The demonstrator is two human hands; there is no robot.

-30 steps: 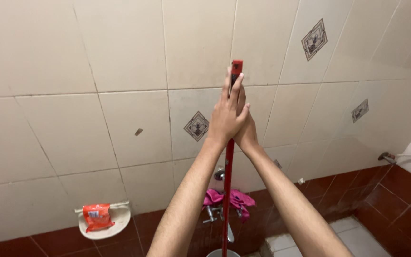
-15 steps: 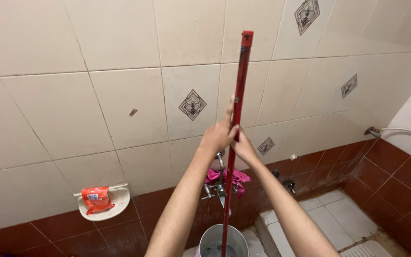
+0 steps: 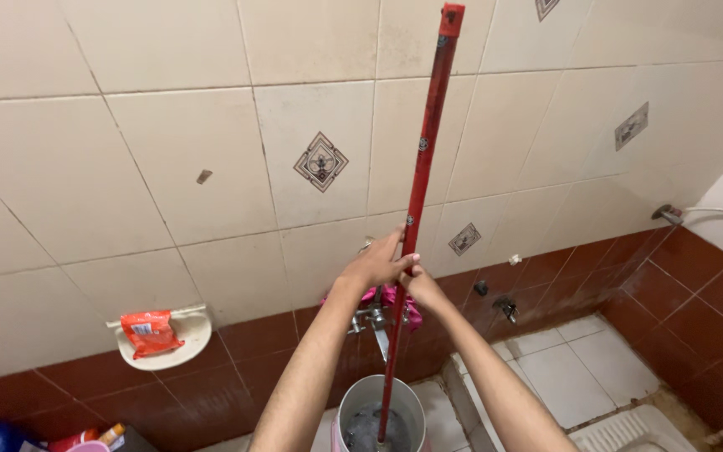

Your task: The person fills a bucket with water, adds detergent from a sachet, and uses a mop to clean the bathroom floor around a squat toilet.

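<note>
- Bottom left corner: small coloured containers (image 3: 60,439), cut off by the frame and hard to make out.
- White wall-mounted soap dish (image 3: 179,345) carries an orange packet (image 3: 148,332).
- Left hand (image 3: 374,266) wraps closed around the long red pole (image 3: 418,192).
- The pole stands nearly upright, its top almost at the upper frame edge, its lower end inside the round metal bucket (image 3: 360,402); that end is lost in murky water.
- Pink cloth (image 3: 387,295) and metal tap (image 3: 371,320) sit mostly hidden behind the hands.
- Right hand (image 3: 422,289) grips the pole just below the left, touching it.
- Right: white floor tiles (image 3: 571,377) lie open; a hose fitting (image 3: 671,213) juts from the wall.
</note>
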